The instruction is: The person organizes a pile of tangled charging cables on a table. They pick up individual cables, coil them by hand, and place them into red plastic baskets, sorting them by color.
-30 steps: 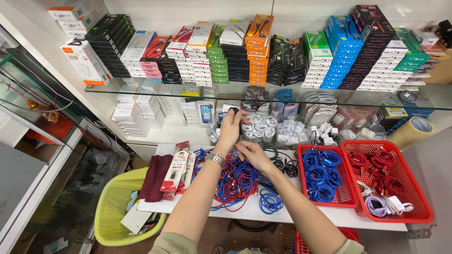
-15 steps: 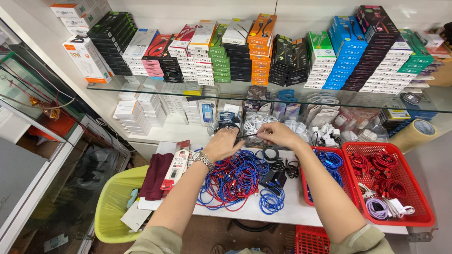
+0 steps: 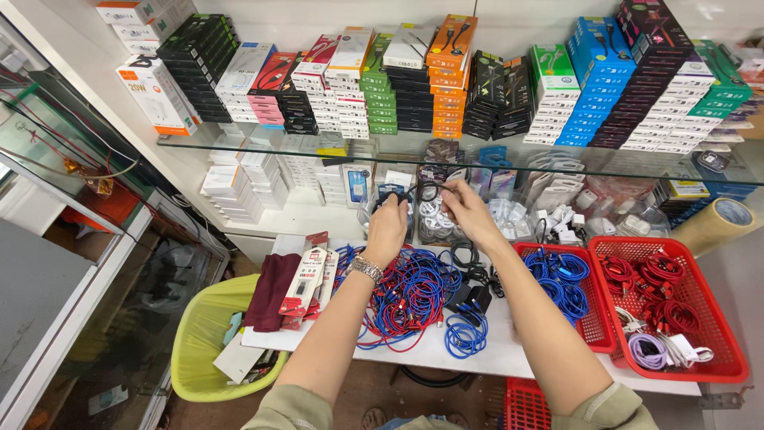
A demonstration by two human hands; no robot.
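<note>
My left hand [image 3: 387, 225] and my right hand [image 3: 465, 209] are raised side by side above the white table [image 3: 509, 354]. Both pinch a thin black cable [image 3: 419, 193] stretched in a loop between them. A metal watch sits on my left wrist. Below the hands lies a tangled heap of red and blue cables [image 3: 406, 299]. A black cable bundle with a plug [image 3: 471, 291] and a coiled blue cable [image 3: 465, 334] lie just to its right.
Two red baskets stand at the right: one with blue cables [image 3: 593, 338], one with red and white cables [image 3: 720, 366]. A glass shelf [image 3: 239, 147] carries stacked coloured boxes. A yellow-green bin [image 3: 191, 358] sits lower left, a tape roll [image 3: 716, 223] far right.
Both hands rose from the cable heap and moved closer together. They now hold the black cable up in front of the shelf.
</note>
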